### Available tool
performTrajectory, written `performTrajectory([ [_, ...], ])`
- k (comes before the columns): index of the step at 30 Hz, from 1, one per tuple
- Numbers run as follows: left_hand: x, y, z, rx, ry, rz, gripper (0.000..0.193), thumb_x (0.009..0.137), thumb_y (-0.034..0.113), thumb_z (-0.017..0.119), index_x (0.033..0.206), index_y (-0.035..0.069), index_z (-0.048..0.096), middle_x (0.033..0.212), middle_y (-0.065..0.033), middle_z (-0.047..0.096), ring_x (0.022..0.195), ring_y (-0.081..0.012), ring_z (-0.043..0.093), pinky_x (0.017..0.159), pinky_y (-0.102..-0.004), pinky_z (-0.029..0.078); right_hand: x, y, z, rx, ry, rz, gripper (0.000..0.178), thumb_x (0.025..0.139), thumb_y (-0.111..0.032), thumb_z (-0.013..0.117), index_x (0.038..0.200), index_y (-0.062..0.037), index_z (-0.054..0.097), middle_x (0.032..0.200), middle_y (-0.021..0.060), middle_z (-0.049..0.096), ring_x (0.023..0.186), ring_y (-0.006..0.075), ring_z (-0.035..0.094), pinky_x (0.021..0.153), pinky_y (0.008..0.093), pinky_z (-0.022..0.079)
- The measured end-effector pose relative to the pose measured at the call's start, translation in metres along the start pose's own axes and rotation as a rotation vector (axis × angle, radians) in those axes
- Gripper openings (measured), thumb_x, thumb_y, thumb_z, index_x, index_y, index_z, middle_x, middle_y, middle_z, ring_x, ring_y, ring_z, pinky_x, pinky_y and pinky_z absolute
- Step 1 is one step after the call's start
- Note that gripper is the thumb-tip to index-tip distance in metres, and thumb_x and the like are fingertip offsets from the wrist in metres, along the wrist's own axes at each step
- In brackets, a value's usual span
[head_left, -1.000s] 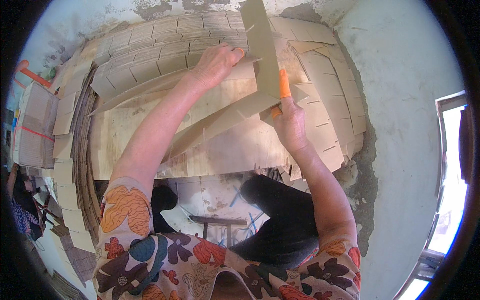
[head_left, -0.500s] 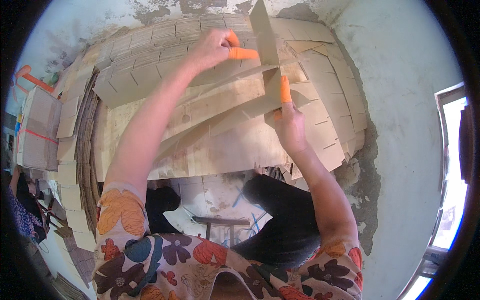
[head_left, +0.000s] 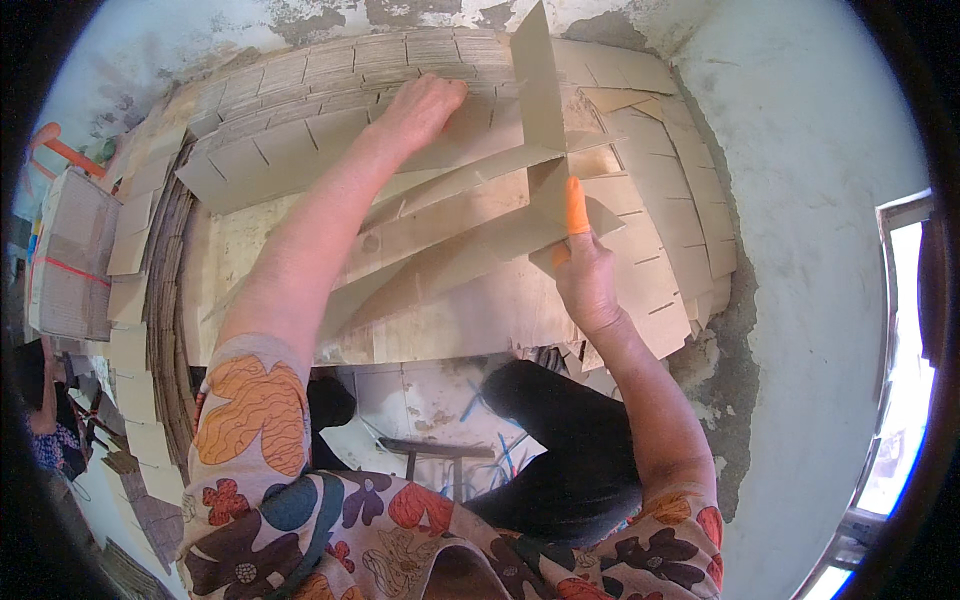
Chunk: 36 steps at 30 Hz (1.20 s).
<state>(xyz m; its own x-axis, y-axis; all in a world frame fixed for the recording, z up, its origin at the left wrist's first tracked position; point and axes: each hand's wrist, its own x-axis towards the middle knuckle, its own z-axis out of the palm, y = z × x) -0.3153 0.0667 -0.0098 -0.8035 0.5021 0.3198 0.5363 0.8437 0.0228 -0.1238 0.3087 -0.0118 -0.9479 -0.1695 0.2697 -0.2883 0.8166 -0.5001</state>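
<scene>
My right hand (head_left: 585, 278) is closed on slotted cardboard divider strips that are fitted crosswise, an orange finger cot on its raised finger. One crossing strip (head_left: 540, 85) stands up toward the wall. Two long strips, a far one (head_left: 450, 183) and a near one (head_left: 440, 258), run from it to the left above the board. My left hand (head_left: 425, 108) is curled at a row of stacked slotted cardboard strips (head_left: 300, 140) along the back. Its fingertips are turned away, so what they hold, if anything, is hidden.
Under the strips lies a wooden board (head_left: 480, 325). Overlapping slotted cardboard sheets (head_left: 660, 200) lie on the right, and more cardboard stacks (head_left: 165, 270) line the left. A taped carton (head_left: 75, 260) stands at far left. Below the board's front edge is a small stool (head_left: 435, 447).
My left hand has come down onto the back row of strips, its orange-tipped fingers now curled out of sight. My right hand and the joined strips have shifted slightly nearer.
</scene>
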Motion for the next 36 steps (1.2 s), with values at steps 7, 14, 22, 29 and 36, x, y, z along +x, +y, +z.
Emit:
performTrajectory([
  [7, 0.0, -0.005, -0.021, -0.043, -0.041, 0.027, 0.009, 0.074, 0.003, 0.063, 0.083, 0.005, 0.062, 0.077, -0.0162, 0.066, 0.077, -0.034, 0.066, 0.067, -0.0455, 0.053, -0.006, -0.017, -0.01, -0.029, 0.027, -0.055, 0.076, 0.077, 0.006, 0.06, 0.144, -0.007, 0.028, 0.109, 0.0221, 0.058, 0.084, 0.0402, 0.064, 0.073, 0.0437, 0.056],
  [14, -0.008, 0.0, -0.023, -0.122, 0.023, 0.031, 0.002, 0.073, 0.003, 0.062, 0.075, 0.004, 0.063, 0.071, -0.0152, 0.065, 0.073, -0.0345, 0.065, 0.063, -0.0446, 0.052, -0.017, -0.03, -0.021, -0.003, -0.01, -0.088, 0.078, 0.08, 0.007, 0.055, 0.148, -0.0129, 0.024, 0.11, 0.0237, 0.06, 0.09, 0.0396, 0.063, 0.076, 0.04, 0.053],
  [22, -0.022, 0.007, -0.035, -0.22, 0.132, -0.009, 0.008, 0.072, 0.003, 0.065, 0.076, 0.0, 0.059, 0.072, -0.0208, 0.062, 0.071, -0.0388, 0.062, 0.061, -0.0462, 0.049, -0.032, -0.036, -0.02, -0.016, -0.031, -0.08, 0.084, 0.074, 0.009, 0.058, 0.148, -0.0121, 0.024, 0.097, 0.0225, 0.062, 0.079, 0.0399, 0.064, 0.069, 0.0438, 0.056],
  [29, -0.036, 0.027, -0.057, -0.33, 0.153, 0.107, 0.015, 0.075, 0.006, 0.069, 0.082, -0.002, 0.058, 0.073, -0.0242, 0.06, 0.07, -0.0415, 0.06, 0.06, -0.048, 0.046, -0.037, -0.041, -0.027, -0.025, -0.096, -0.027, 0.079, 0.077, 0.006, 0.056, 0.147, -0.0116, 0.026, 0.092, 0.0244, 0.062, 0.074, 0.0407, 0.063, 0.062, 0.0471, 0.052],
  [36, -0.057, 0.044, -0.084, -0.442, 0.011, 0.035, 0.018, 0.076, 0.011, 0.071, 0.081, 0.0, 0.058, 0.069, -0.0234, 0.058, 0.07, -0.0399, 0.06, 0.063, -0.0484, 0.045, -0.05, -0.05, -0.055, -0.214, -0.212, 0.03, 0.08, 0.076, 0.005, 0.057, 0.148, -0.0143, 0.027, 0.086, 0.0261, 0.062, 0.077, 0.0419, 0.063, 0.065, 0.0461, 0.05],
])
